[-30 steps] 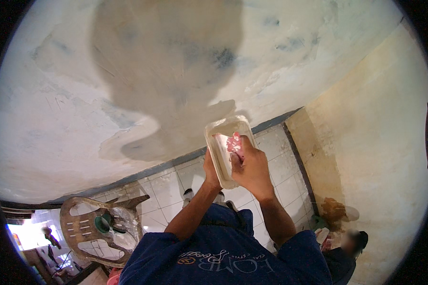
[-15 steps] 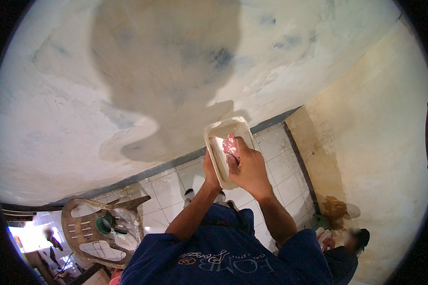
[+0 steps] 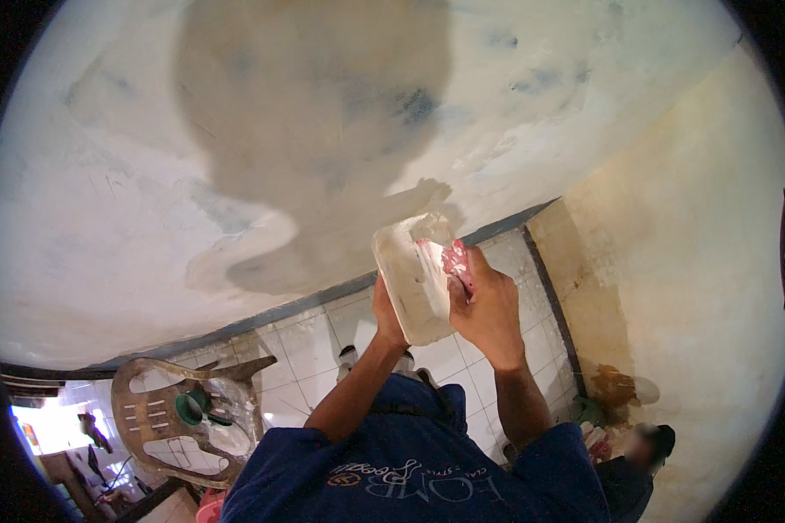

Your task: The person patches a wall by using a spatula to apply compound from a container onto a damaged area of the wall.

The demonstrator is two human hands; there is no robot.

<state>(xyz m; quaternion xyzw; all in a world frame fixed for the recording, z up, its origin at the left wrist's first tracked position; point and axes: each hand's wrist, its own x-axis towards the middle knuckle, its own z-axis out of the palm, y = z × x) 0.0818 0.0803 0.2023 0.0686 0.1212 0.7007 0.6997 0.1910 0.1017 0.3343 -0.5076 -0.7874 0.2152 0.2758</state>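
My left hand grips a whitish oblong plastic tray by its left side, with the fingers passing underneath. White paste coats the inside of the tray. In my right hand is a putty knife, its reddish handle smeared with white. Its pale blade lies over the far right part of the tray, against or just above the inner surface; which one I cannot tell. The fingers of my right hand are closed around the handle, and its thumb lies along it.
A patchy, plastered wall rises ahead, with my shadow on it. White floor tiles lie below. At left stands a dirty plastic chair bearing a green container. Another person is low at the right, beside the yellowish side wall.
My right hand has moved to the right with the putty knife, its blade passing from the tray's left side to its right side. The left hand still holds the tray.
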